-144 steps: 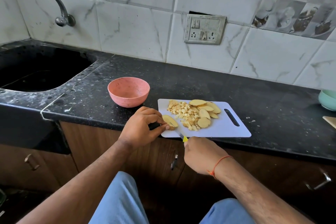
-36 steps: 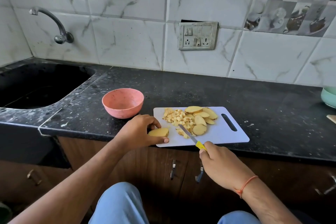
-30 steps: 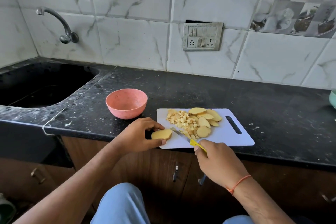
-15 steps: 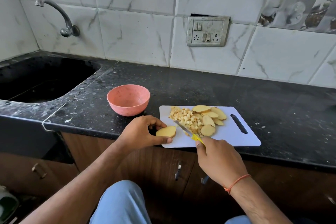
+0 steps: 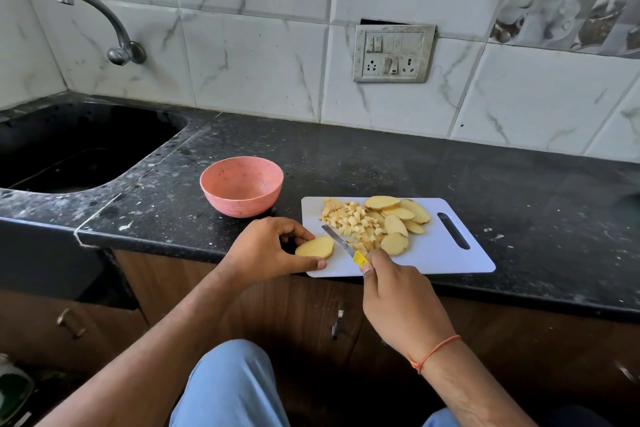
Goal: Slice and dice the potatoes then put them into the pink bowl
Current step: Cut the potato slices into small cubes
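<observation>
Head view: we note the left hand (image 5: 266,250) pinching a potato slice (image 5: 315,247) at the cutting board (image 5: 446,262) edge, right hand (image 5: 398,302) gripping the knife (image 5: 341,244) (blade beside it). Fingertips risk a nick; pink bowl (image 5: 241,186) waits empty.

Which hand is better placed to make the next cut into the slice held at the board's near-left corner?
Right. The right hand grips the knife, blade just beside the potato slice; the left hand pinches that slice on the cutting board.
</observation>
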### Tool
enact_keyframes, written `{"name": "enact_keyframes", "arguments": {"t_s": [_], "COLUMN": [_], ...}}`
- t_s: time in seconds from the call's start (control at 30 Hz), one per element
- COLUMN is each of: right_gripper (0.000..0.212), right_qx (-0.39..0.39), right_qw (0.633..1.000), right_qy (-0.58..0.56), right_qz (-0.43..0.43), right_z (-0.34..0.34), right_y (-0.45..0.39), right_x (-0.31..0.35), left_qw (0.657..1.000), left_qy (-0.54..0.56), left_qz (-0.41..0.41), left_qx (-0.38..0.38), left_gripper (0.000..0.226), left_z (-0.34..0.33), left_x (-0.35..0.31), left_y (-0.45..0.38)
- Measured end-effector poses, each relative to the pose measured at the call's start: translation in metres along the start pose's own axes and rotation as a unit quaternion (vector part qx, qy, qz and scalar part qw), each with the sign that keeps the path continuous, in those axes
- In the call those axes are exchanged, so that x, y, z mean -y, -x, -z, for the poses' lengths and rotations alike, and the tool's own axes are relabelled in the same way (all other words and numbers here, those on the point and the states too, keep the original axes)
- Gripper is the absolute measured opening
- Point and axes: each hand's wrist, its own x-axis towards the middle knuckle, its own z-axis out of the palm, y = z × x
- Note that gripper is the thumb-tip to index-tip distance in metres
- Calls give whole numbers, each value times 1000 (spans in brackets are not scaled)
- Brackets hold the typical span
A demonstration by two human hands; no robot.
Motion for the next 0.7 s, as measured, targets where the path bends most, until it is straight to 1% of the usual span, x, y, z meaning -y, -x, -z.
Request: {"name": "enact_keyframes", "arguments": {"t_s": [0.13,0.27,0.33,0.5,0.7], "right_gripper": [23,49,56,58,58], "right_qx": [0,-11,-13,-20,-8], "right_qw": [1000,999,999,997,994], "right_qy": [26,36,34,68,98], "right_qz": [8,17,23,36,45], "right_z": [-7,-5,-4,-1,-2], "right_y": [3,5,7,7,5], "right_x": [5,9,12,19,22], "left_qw": [1000,1000,1000,1000,1000], "left_qy": [-3,-2,-5,-2,-5], "left_qz": [12,17,16,14,12], "left_qx": [4,2,0,-3,-7], "left_gripper": [49,47,48,47,45], "left_z": [1,0,0,0,0], "left_x": [-1,-2,-2,-2,-2], "left_y": [1,0,0,0,1]}}
